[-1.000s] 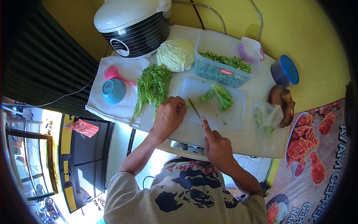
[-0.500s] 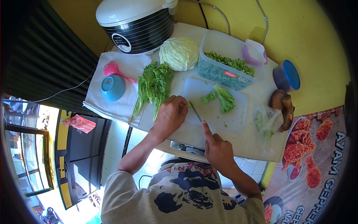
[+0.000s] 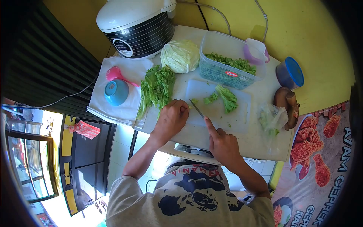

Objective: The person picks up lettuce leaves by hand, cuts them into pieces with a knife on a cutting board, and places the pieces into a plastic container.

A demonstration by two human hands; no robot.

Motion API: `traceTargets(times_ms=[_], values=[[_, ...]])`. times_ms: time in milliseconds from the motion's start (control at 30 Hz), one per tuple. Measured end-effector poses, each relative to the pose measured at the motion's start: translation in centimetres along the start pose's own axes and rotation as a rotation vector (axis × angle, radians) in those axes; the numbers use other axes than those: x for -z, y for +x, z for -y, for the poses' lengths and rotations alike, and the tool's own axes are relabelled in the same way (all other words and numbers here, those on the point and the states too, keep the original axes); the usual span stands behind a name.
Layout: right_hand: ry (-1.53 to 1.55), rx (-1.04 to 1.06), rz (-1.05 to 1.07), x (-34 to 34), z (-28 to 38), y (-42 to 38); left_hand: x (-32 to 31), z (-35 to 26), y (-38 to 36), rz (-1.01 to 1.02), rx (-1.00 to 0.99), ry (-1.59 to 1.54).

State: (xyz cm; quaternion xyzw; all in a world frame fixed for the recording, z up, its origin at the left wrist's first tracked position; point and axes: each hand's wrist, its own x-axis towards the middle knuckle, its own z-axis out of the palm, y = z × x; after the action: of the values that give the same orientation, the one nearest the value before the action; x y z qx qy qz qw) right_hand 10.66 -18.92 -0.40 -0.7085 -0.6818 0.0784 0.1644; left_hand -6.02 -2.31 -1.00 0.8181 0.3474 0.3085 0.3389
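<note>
My right hand [image 3: 225, 145] grips a knife [image 3: 197, 109], its index finger stretched along the back of the blade. The knife slants over the left part of a white cutting board [image 3: 242, 119], its tip just beyond my left fingers. My left hand [image 3: 172, 118] is closed at the board's left edge, and a small pale bit of lettuce shows at its fingertips. A green scrap lies beside the knife tip. Cut lettuce leaves [image 3: 227, 99] rest on the board. A bunch of lettuce [image 3: 158, 86] lies just beyond my left hand.
Behind the board stand a clear container [image 3: 230, 77] of chopped greens and a cabbage [image 3: 180, 56]. A rice cooker [image 3: 140, 34] is at the back left, near a blue bowl [image 3: 116, 92] and pink ladle [image 3: 115, 73]. To the right are a plastic bag [image 3: 270, 121] and a blue-lidded tub [image 3: 290, 73].
The view has shifted slightly. The knife tip has moved a little outward past my left fingertips, and the green scrap now lies on the other side of the blade.
</note>
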Motion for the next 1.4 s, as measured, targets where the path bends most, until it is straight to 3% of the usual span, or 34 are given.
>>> traceTargets(times_ms=[200,400,700,1133,1233,1400], values=[[0.04,-0.034,-0.052,0.7,-0.1,0.6,0.1,-0.5,0.4,0.009,0.005,-0.014],[0.05,-0.119,-0.245,1.2,-3.4,-1.2,-0.2,-0.6,0.9,0.026,0.038,0.061],[0.071,-0.099,-0.12,1.6,-1.7,-1.4,-2.1,-0.9,3.0,0.113,-0.099,0.106],[0.096,-0.167,-0.224,1.5,-4.3,-1.8,-3.2,-1.2,5.4,0.306,-0.226,0.116],[0.11,-0.185,-0.231,1.6,-4.5,-2.5,-2.8,-2.1,6.1,0.269,-0.317,0.054],[0.144,-0.201,-0.221,2.0,-5.0,-3.7,-0.5,-6.2,9.7,-0.048,-0.443,-0.052]])
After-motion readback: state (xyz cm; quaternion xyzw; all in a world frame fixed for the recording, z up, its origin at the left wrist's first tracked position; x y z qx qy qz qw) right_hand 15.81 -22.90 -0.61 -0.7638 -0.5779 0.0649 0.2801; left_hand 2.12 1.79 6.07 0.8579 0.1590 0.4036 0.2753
